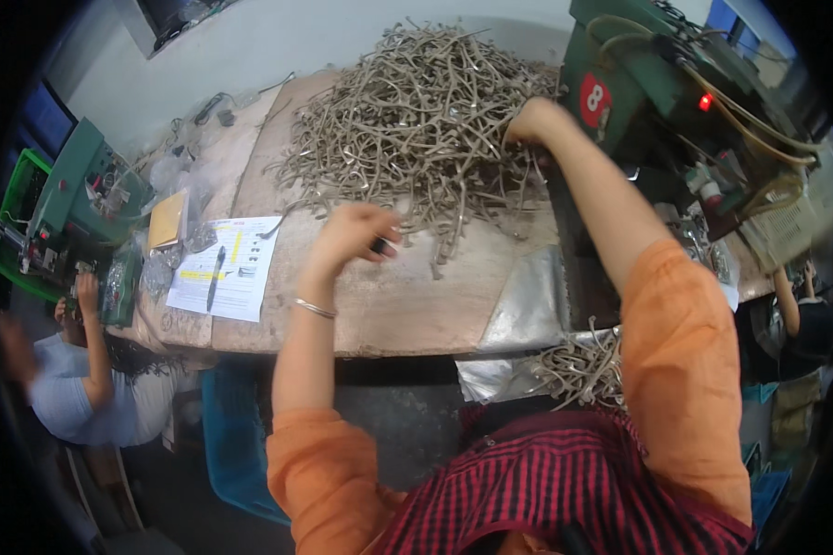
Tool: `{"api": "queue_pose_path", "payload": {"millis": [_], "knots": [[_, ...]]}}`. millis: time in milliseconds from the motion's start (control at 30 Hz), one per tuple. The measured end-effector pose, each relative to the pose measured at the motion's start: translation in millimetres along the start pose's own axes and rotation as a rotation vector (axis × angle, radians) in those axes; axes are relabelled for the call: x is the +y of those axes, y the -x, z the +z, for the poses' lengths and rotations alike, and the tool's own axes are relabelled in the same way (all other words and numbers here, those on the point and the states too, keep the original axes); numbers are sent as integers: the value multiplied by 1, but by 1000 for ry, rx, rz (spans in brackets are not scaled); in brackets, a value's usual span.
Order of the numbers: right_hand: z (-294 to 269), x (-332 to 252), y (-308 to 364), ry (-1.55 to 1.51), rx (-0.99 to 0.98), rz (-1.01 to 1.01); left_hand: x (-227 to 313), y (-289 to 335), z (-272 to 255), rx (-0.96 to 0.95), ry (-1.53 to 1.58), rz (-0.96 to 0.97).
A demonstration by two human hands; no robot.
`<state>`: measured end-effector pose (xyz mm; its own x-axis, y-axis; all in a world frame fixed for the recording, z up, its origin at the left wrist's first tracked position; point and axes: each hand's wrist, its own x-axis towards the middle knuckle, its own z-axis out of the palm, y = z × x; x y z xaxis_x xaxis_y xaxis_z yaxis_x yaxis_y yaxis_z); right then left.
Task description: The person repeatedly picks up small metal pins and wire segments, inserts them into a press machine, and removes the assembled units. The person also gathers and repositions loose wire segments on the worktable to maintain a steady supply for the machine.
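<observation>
A tall, tangled heap of short grey-beige cables lies on the worktable. My right hand reaches to the heap's right edge, beside the green machine. Its fingers bend down toward the cables, and their tips are hidden, so any grip there does not show. Just in front of the heap's near left side is my left hand, above the bare tabletop. Its fingers are loosely bent and apart; a small dark patch shows by them, too unclear to name. A metal bangle circles my left wrist.
The green machine with hoses stands at right. More cables lie below the table edge on silvery sheeting. A printed sheet with a pen lies left. Co-workers sit at both sides; a blue crate stands below.
</observation>
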<state>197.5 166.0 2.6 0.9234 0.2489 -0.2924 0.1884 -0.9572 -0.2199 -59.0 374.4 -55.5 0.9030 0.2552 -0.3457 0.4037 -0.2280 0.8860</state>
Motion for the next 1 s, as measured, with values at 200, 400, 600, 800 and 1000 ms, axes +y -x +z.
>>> {"api": "queue_pose_path", "payload": {"millis": [200, 400, 600, 800, 1000], "knots": [[-55, -99, 10, 547, 650, -401, -84, -135, -174, 823, -220, 466], [12, -185, -16, 439, 346, -671, -103, -241, -200, 637, -129, 336], [42, -113, -25, 522, 348, -543, -80, -204, -72, 577, -351, 226], [28, -69, -7, 384, 404, -481, -65, -133, 13, 649, -444, 313], [43, -24, 9, 416, 570, -626, -69, -54, -23, 567, -313, 158]]}}
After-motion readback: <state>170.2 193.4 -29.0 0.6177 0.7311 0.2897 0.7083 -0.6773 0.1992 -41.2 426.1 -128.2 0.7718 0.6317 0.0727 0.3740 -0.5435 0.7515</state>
